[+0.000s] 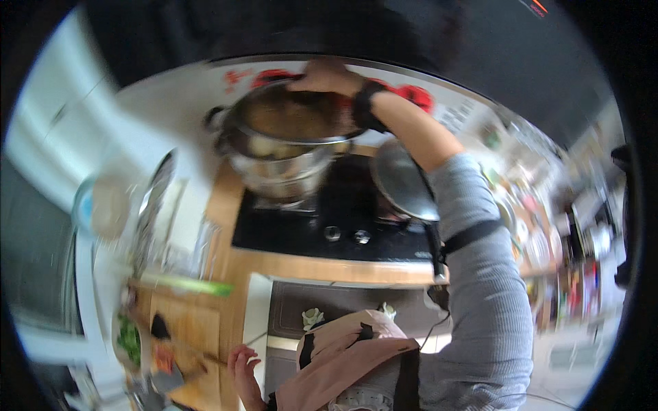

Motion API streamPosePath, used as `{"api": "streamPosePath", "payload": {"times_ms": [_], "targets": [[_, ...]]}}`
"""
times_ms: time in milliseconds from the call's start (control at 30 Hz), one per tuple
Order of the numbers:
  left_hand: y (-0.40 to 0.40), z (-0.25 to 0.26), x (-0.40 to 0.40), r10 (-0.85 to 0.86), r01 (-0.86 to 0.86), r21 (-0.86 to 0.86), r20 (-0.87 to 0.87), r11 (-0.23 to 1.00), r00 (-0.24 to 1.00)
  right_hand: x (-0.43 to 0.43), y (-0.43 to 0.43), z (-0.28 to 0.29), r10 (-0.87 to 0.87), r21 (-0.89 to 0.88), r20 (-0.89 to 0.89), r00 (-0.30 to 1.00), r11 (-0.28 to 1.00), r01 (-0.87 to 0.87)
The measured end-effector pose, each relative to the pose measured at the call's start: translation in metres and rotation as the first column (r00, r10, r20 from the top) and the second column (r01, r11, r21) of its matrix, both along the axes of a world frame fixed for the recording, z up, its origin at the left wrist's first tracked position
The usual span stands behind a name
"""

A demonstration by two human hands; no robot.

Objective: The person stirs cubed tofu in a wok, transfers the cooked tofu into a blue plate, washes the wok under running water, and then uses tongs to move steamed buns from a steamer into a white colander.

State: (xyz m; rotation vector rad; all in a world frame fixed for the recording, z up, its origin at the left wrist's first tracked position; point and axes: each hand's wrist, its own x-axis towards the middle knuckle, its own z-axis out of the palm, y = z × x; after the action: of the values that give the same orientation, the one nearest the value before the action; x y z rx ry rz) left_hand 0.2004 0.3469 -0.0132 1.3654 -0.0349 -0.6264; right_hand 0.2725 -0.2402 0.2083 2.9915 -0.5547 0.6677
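My right hand (pixel 329 77) reaches over the cooktop and grips a pot lid (pixel 298 120) at its top; its fingers are blurred. The glass-looking lid is raised and tilted over a shiny steel pot (pixel 280 174). Pale food (pixel 264 147) shows in the pot below the lid's rim. My left hand (pixel 244 365) is low in the view, beside the edge of the wooden counter. Its fingers are loosely curled and apart, with nothing seen in them.
A lidded frying pan (pixel 401 180) sits on the right of the black cooktop (pixel 288 231), its handle over the front edge. At left are a wooden cutting board (pixel 195 318), a black-headed utensil (pixel 161 326), a green stalk (pixel 205 286) and leafy greens (pixel 128 339). A dark hood (pixel 308 31) overhangs the cooktop.
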Motion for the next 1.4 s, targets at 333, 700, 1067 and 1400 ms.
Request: {"api": "streamPosePath", "payload": {"times_ms": [333,700,1067,1400], "targets": [[-0.104,0.004,0.007,-0.41,0.409,0.036,0.011,0.912,0.912,-0.298,-0.01,0.015,-0.461,0.256,-0.165,0.872,0.834,0.489],[-0.206,0.033,-0.118,-0.385,0.376,0.085,0.163,0.923,0.908,-0.67,-0.084,-0.068,-0.854,0.826,0.279,0.439,0.447,0.343],[-0.204,0.038,-0.193,-0.167,0.09,0.282,0.263,0.955,0.95,-0.808,-0.223,-0.145,-0.831,0.734,0.498,-0.248,0.556,-0.389],[-0.208,0.046,-0.225,-0.146,0.075,0.304,0.218,0.95,0.965,-0.824,-0.289,-0.219,-0.841,0.722,0.378,-0.387,0.53,-0.446]]}}
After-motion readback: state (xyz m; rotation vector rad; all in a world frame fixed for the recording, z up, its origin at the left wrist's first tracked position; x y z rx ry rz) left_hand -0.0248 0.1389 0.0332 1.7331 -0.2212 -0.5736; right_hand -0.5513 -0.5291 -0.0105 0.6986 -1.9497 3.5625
